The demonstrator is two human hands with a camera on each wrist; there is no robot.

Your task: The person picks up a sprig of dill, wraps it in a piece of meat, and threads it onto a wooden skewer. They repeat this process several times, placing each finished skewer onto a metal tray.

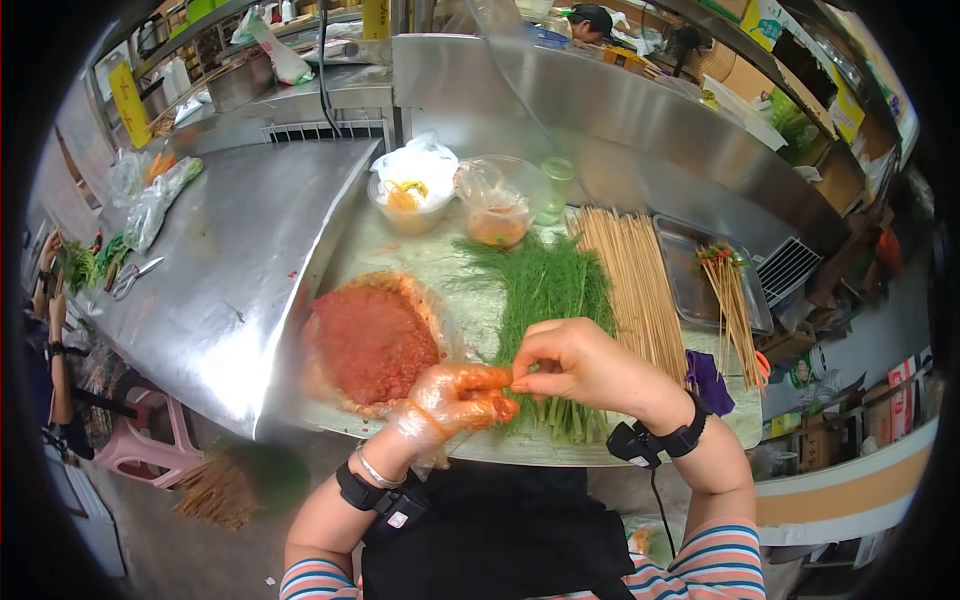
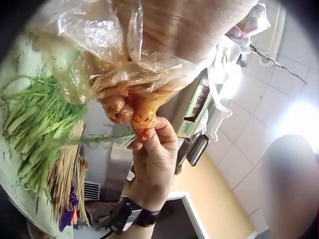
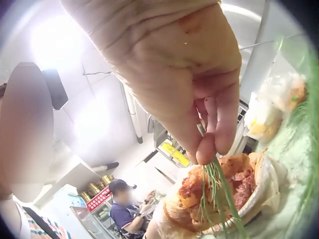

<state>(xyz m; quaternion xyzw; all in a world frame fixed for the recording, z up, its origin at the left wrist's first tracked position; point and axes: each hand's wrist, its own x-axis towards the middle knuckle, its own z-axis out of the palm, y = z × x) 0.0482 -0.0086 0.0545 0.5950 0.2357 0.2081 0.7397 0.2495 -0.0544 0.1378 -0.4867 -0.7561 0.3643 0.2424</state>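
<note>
My left hand (image 1: 455, 400), in a clear plastic glove smeared with red sauce, has its fingers curled in. Its thumb and fingertips come together on a sprig of feathery green herb (image 2: 102, 139), right at the fingertips of my bare right hand (image 1: 585, 365). The right thumb and fingers pinch that sprig, and its thin fronds hang below them in the right wrist view. Under and left of the hands lies a mound of red minced meat (image 1: 375, 345) on a plastic-lined base. A pile of the herb (image 1: 555, 285) lies just beyond the hands, stems toward me.
Bamboo skewers (image 1: 630, 270) lie right of the herbs. Beside a metal tray (image 1: 690, 290) are skewers with red and green tips (image 1: 735, 300) and a purple cloth (image 1: 708, 382). Bowls (image 1: 410, 222) and a green cup (image 1: 556, 185) stand behind. Another person (image 3: 124, 209) works at the left.
</note>
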